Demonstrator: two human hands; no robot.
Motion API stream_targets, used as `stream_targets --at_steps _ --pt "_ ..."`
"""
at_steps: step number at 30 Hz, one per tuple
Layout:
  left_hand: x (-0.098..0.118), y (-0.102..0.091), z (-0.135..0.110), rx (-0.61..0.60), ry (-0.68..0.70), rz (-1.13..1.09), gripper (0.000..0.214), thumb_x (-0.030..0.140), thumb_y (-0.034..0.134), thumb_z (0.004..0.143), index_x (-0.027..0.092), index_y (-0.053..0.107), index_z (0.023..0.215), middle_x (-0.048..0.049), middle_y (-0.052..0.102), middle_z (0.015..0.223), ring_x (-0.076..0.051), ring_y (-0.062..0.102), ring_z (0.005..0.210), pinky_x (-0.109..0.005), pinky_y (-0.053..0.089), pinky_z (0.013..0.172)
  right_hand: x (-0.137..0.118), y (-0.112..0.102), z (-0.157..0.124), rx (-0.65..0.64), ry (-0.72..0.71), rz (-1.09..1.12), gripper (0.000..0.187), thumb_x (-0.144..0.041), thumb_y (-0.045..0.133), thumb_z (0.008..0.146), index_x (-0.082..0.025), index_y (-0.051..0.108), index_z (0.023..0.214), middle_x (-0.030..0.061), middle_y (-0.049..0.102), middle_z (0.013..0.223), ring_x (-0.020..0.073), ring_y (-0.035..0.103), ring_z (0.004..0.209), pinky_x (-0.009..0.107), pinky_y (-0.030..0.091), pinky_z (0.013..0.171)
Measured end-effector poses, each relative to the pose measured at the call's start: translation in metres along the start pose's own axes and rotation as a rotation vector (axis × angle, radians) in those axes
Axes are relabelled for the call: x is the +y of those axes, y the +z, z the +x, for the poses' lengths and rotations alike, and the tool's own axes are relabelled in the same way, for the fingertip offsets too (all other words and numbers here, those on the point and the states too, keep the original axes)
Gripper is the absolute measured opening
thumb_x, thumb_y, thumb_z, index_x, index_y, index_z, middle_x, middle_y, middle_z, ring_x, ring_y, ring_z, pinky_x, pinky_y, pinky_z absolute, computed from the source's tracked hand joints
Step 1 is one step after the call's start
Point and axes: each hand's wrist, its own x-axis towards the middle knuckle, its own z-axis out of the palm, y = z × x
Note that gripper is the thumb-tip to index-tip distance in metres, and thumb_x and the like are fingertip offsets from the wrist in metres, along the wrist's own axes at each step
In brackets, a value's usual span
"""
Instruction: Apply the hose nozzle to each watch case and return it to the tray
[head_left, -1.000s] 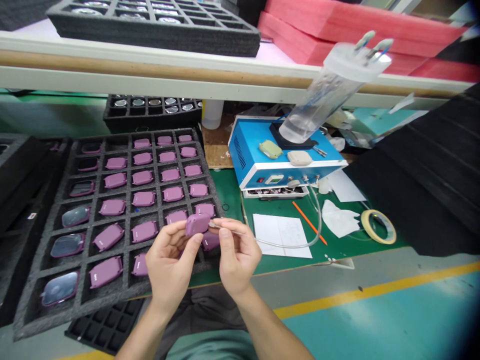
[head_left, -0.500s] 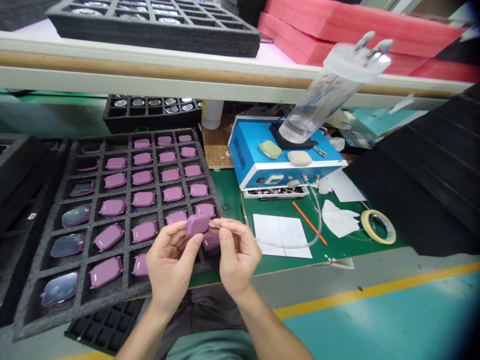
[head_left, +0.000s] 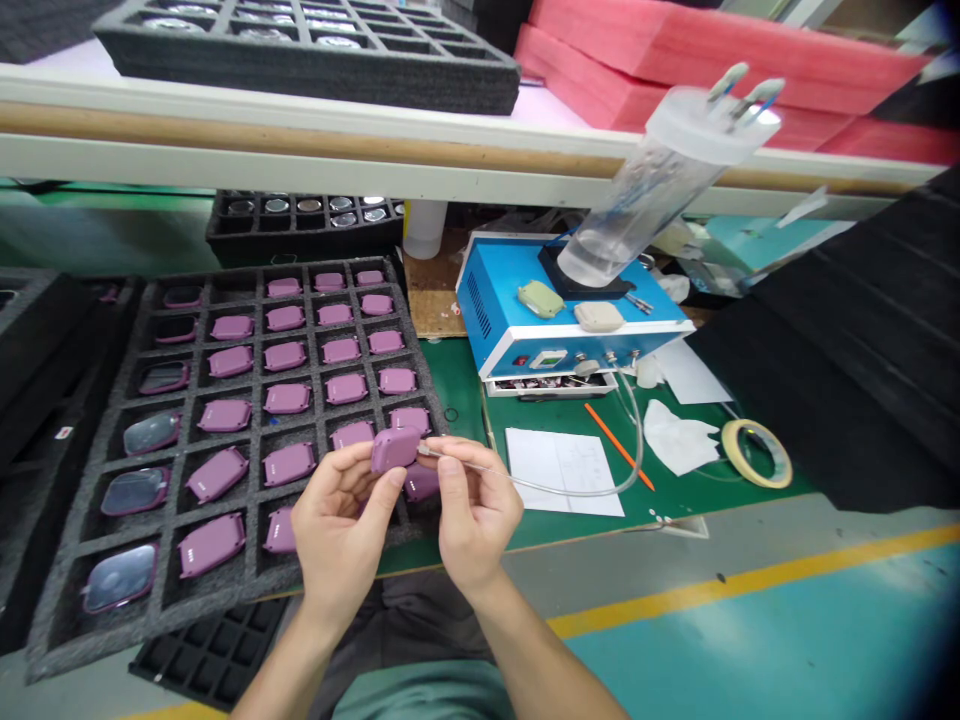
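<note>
Almost nothing has moved since the earlier frame: both hands hold the same pose above the tray, with only a slight shift of the view. The left hand (head_left: 337, 512) cradles a mauve plastic casing (head_left: 395, 449), fingers curled behind it and thumb pressed against its lower edge. The casing is held in the air just above the occupied cells of a charcoal foam tray (head_left: 64, 605). The right hand (head_left: 476, 510) pinches a thin clear tube (head_left: 540, 481) between thumb and forefinger, its metal tip touching the casing's edge. A slip of that pinch could knock the tip off the casing, and a tug along the tube could do the same. A loosened left hand could drop the casing onto its neighbours.

The tube runs to a blue bench unit (head_left: 487, 300) on a green work mat (head_left: 457, 530), beside a white paper sheet (head_left: 562, 470) and a roll of masking tape (head_left: 757, 480). Pink foam sheets (head_left: 675, 50) lie beyond a wood-railed shelf (head_left: 300, 141), and teal floor (head_left: 750, 620) spreads below.
</note>
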Motion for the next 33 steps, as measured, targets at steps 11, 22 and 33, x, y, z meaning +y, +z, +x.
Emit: stream_targets --at_steps 11,22,33 --pt "-0.0008 -0.0001 0.0002 -0.005 0.001 -0.025 0.026 0.021 0.088 0.08 0.018 0.074 0.101 -0.0068 0.086 0.096 -0.019 0.084 0.085 -0.02 0.067 0.078 0.0011 -0.0006 -0.0011 -0.008 0.008 0.025 0.013 -0.02 0.063 0.103 -0.024 0.074 0.106 0.0045 0.08 0.1 0.0166 0.081 0.092 0.03 0.071 0.082" --pt "-0.0002 0.0002 0.0002 -0.002 0.012 -0.023 0.024 0.019 0.087 0.08 0.017 0.075 0.1 -0.0068 0.086 0.095 -0.021 0.084 0.084 -0.021 0.068 0.077 0.0009 -0.0004 -0.0005 -0.005 0.014 0.059 0.015 -0.018 0.063 0.102 -0.025 0.075 0.107 0.0028 0.081 0.102 0.0144 0.081 0.092 0.027 0.07 0.083" --pt "0.0003 -0.0003 0.0002 -0.011 0.027 -0.033 0.024 0.017 0.086 0.08 0.017 0.074 0.1 -0.0057 0.086 0.095 -0.019 0.084 0.084 -0.019 0.067 0.077 0.0012 -0.0005 -0.0005 -0.012 0.0 0.034 0.013 -0.018 0.063 0.103 -0.024 0.074 0.107 0.0038 0.08 0.102 0.0152 0.081 0.093 0.028 0.07 0.082"
